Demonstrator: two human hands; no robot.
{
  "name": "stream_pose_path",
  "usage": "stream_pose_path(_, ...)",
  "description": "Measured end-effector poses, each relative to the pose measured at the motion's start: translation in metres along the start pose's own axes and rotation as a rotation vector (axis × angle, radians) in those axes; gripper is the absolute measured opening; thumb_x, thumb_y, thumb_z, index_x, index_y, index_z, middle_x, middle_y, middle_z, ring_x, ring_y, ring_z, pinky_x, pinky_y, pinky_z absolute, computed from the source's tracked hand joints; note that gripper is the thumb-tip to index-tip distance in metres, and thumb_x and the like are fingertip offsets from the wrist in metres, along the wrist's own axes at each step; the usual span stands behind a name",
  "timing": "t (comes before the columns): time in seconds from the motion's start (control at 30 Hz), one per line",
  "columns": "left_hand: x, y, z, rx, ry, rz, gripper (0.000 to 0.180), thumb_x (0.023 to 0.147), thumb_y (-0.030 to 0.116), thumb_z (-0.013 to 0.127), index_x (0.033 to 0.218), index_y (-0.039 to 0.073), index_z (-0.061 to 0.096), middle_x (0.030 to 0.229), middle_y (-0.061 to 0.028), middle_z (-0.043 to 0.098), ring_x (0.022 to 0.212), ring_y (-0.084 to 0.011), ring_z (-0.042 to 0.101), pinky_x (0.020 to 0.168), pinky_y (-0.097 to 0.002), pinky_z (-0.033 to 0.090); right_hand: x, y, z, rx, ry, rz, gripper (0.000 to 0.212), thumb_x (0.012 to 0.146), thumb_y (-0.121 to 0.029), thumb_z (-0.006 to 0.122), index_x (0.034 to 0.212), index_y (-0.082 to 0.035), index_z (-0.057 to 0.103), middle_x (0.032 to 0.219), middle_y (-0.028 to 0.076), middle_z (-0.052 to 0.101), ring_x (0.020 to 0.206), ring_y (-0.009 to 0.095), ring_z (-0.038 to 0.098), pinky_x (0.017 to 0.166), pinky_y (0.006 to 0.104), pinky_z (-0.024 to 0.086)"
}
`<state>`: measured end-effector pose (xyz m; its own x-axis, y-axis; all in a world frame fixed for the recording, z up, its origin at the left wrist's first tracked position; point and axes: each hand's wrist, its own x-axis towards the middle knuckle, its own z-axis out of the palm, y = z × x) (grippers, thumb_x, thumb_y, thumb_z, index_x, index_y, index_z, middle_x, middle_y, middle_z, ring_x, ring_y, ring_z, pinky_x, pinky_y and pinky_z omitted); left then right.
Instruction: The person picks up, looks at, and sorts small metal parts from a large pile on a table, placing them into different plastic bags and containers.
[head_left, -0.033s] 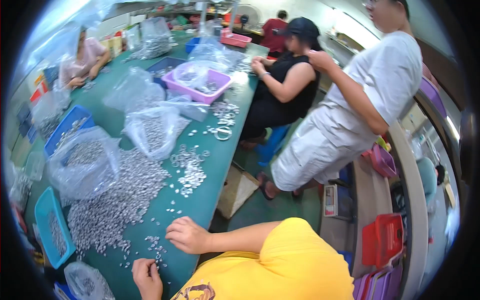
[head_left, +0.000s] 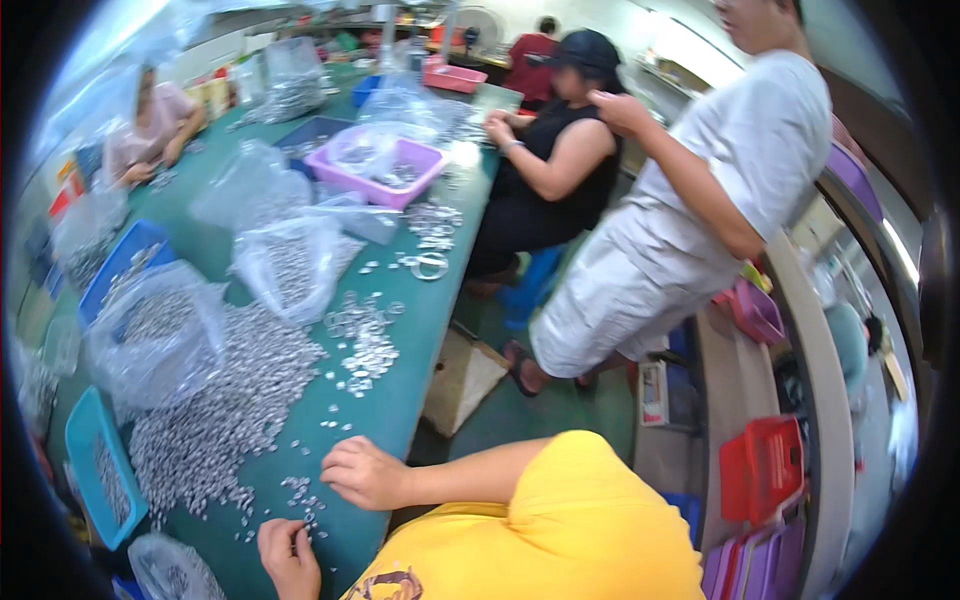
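Observation:
My left hand (head_left: 290, 560) rests at the table's near edge with its fingers curled in toward the thumb. Whatever it may pinch is too small to make out. To its upper right, my right hand (head_left: 366, 474) lies palm down on the green table, fingers bent and pressed together, their tips partly hidden. Between the two hands is a loose scatter of small silvery metal pieces (head_left: 300, 492). A large heap of similar grey pieces (head_left: 215, 420) spreads out beyond my left hand. Past my right hand lies a smaller group of shiny ring-like pieces (head_left: 368, 345).
Clear plastic bags of pieces (head_left: 155, 340) stand round the heap. A turquoise tray (head_left: 85, 440) is at the left, a purple basket (head_left: 375, 185) farther back. A person in black (head_left: 570, 160) sits along the table; another in light grey (head_left: 690, 200) stands at the right, beside shelving with red bins (head_left: 762, 468).
The whole view has shifted slightly, so the table and people appear a little farther left. Both my hands keep about the same pose over the table.

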<state>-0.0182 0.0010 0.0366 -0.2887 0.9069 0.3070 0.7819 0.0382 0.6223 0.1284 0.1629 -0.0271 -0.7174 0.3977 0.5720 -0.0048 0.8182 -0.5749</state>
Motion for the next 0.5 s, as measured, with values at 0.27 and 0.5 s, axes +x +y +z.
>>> stream_pose_path(0.27,0.020,-0.013,0.006,0.197,-0.287,0.006,0.027,0.075,0.007,0.062,0.100,-0.001,0.054,0.095,-0.0213,0.051,0.088,-0.0391,0.050,0.079,-0.0413,0.042,-0.002,0.001,0.015,0.033,0.049,-0.029,0.012,0.072,-0.006,0.060,0.084,-0.005,0.058,0.092,0.009,0.052,0.093,0.027,0.048,0.084,0.0374,0.035)
stream_pose_path(0.5,0.018,-0.030,0.010,0.186,-0.221,0.040,0.014,0.075,0.000,0.056,0.089,-0.001,0.055,0.084,-0.0199,0.053,0.081,-0.0380,0.052,0.072,-0.0401,0.043,-0.002,-0.002,0.013,0.014,0.050,-0.051,0.011,0.071,-0.006,0.059,0.083,-0.005,0.059,0.091,0.009,0.053,0.092,0.025,0.047,0.084,0.0368,0.035)
